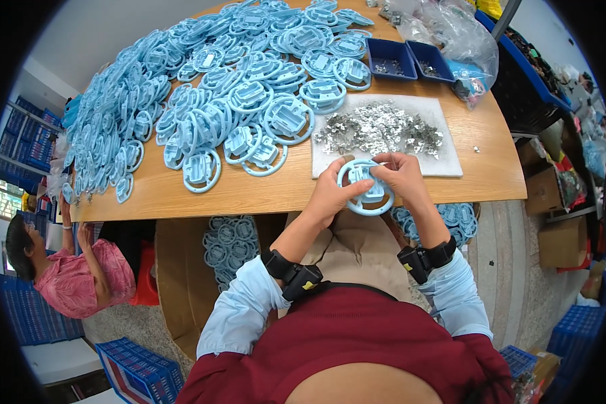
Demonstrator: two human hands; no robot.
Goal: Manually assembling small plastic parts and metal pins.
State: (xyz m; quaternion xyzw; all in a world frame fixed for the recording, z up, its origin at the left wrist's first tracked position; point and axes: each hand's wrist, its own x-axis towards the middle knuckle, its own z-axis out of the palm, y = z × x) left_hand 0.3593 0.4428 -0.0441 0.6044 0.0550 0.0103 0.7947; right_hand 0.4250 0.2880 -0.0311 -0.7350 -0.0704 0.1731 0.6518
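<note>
- The left hand's (334, 190) fingers are clamping the left rim of a light blue ring piece (370, 195), the thumb lying across its inner block.
- The right hand's (402, 178) thumb and fingertips are pinching the same piece at its upper right.
- The piece is hanging over the table's (488, 172) near edge, its face turning up toward the head camera; its outline is round, so I cannot tell a long axis.
- Both wrists are bending inward, and the forearms are reaching up from below, converging on the piece, each wearing a black wristband (281, 264).
- Just beyond the hands, a white pad (444, 111) is bearing a heap of small metal parts (377, 128).
- Farther out, similar blue pieces (249, 94) are piling across the table's left side, and dark blue trays (392, 49) are sitting behind the pad.
</note>
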